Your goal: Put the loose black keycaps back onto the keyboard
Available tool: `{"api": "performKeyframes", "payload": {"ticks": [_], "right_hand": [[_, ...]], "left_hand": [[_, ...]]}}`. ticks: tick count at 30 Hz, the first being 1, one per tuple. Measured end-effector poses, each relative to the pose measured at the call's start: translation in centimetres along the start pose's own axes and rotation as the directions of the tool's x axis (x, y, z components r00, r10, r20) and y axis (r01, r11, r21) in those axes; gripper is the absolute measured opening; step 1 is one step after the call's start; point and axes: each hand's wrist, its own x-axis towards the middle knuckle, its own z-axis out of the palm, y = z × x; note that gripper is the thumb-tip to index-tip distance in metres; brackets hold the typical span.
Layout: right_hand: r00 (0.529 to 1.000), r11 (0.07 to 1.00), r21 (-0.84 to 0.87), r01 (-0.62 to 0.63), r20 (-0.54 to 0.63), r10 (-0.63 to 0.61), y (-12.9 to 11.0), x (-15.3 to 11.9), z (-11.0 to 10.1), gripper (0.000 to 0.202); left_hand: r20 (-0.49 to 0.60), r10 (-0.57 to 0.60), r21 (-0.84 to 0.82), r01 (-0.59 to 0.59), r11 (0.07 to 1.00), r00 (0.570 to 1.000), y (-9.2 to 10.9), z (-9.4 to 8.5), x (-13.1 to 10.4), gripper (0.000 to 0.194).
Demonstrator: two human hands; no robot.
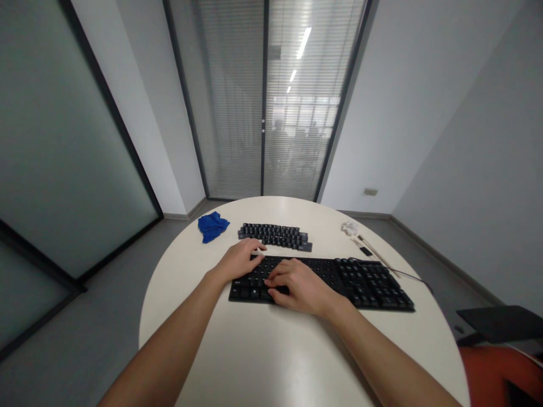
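A black keyboard (373, 282) lies across the white round table; part of its left and middle area shows no keycaps. Behind it, loose black keycaps (275, 235) are laid out in rows. My left hand (242, 260) rests over the keyboard's upper left corner, its fingers apart and nothing seen in them. Over the left-middle part of the keyboard is my right hand (297, 285), with thumb and fingertips brought close together at the lower keys. Whatever may be between those fingertips is too small to make out.
A blue cloth (212, 226) lies at the table's (246, 350) back left. Toward the right edge are a clear crumpled item (350, 228), a thin brush-like stick (375, 251), a small black piece (365, 251) and the keyboard's cable. An orange and black chair (500, 373) stands at the right.
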Motion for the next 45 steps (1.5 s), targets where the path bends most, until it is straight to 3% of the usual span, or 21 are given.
{"api": "performKeyframes", "payload": {"ticks": [5, 11, 19, 35, 45], "right_hand": [[0.999, 1.000, 0.007, -0.003, 0.046, 0.003, 0.1, -0.1, -0.4, 0.021], [0.998, 0.999, -0.022, -0.025, 0.056, 0.026, 0.1, -0.2, -0.2, 0.026], [0.995, 0.998, -0.035, -0.056, 0.080, 0.058, -0.3, -0.1, -0.6, 0.031], [0.991, 0.995, -0.068, -0.074, 0.105, 0.080, -0.2, 0.0, -0.6, 0.032], [0.986, 0.991, -0.061, -0.116, 0.111, 0.123, -0.2, 0.0, -0.4, 0.026]], "left_hand": [[-0.041, 0.014, 0.036, -0.012, 0.999, 0.999, -0.8, 1.4, 0.1, 0.042], [0.095, 0.006, 0.082, -0.014, 0.997, 0.995, -1.5, 2.2, 0.2, 0.058], [0.180, -0.044, 0.178, 0.011, 0.984, 0.983, -1.5, 2.4, 0.3, 0.057], [0.109, -0.015, 0.168, -0.003, 0.986, 0.994, -0.7, 1.5, 0.4, 0.038], [0.004, -0.248, 0.270, 0.238, 0.933, 0.969, -0.6, 1.0, 0.5, 0.039]]}}
